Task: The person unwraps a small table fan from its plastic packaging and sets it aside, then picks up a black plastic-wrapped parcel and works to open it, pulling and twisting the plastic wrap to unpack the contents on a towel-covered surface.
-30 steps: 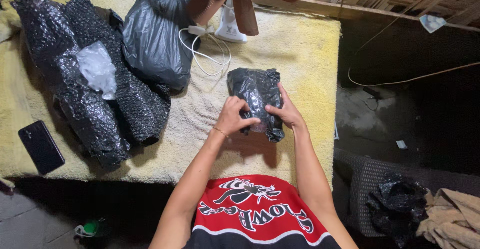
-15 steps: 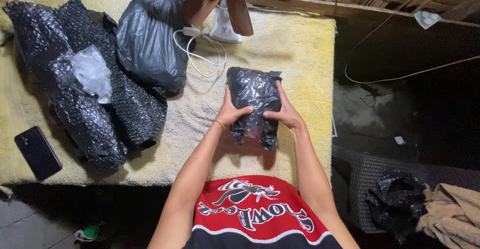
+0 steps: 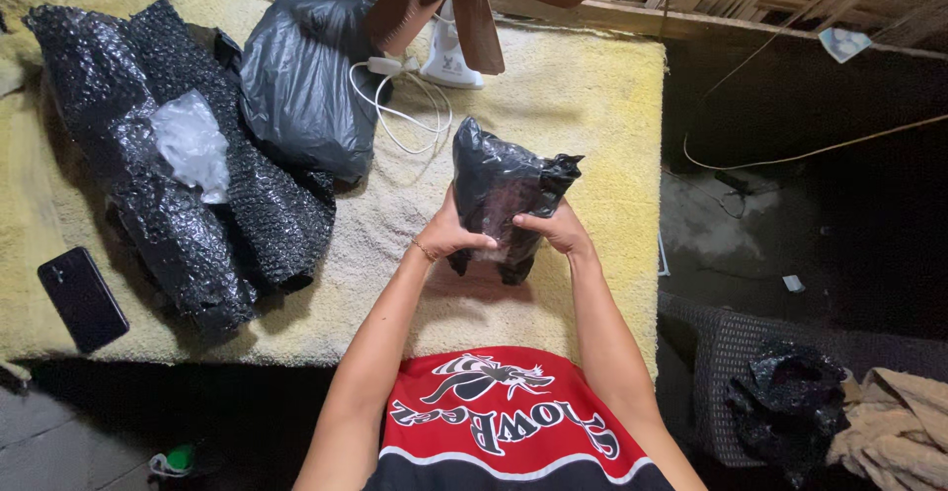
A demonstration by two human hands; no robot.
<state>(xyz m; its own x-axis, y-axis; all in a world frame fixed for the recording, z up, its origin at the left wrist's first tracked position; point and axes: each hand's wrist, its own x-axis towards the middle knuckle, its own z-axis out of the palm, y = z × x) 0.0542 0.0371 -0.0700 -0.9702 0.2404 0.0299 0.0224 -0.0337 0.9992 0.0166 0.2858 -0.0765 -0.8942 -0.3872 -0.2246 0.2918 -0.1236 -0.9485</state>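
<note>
At frame centre, the left hand (image 3: 449, 234) and right hand (image 3: 560, 231) clasp a black plastic-wrapped package (image 3: 504, 195); black bubble-wrap rolls (image 3: 168, 175) lie left.

A wrapped bundle (image 3: 506, 200) stands on the near right part of the counter (image 3: 602, 106), held between the left hand (image 3: 452, 234) and the right hand (image 3: 555, 229). Far behind it sits a fan (image 3: 464, 12), with a coiled cord (image 3: 410, 106) lying just before its base. Left of the cord rests a filled bag (image 3: 301, 81), touching a roll of bubble wrap (image 3: 168, 165) further left. A phone (image 3: 83, 298) lies at the near left edge. Right of the counter, on what may be a chair, sits a crumpled bag (image 3: 785, 402).
</note>
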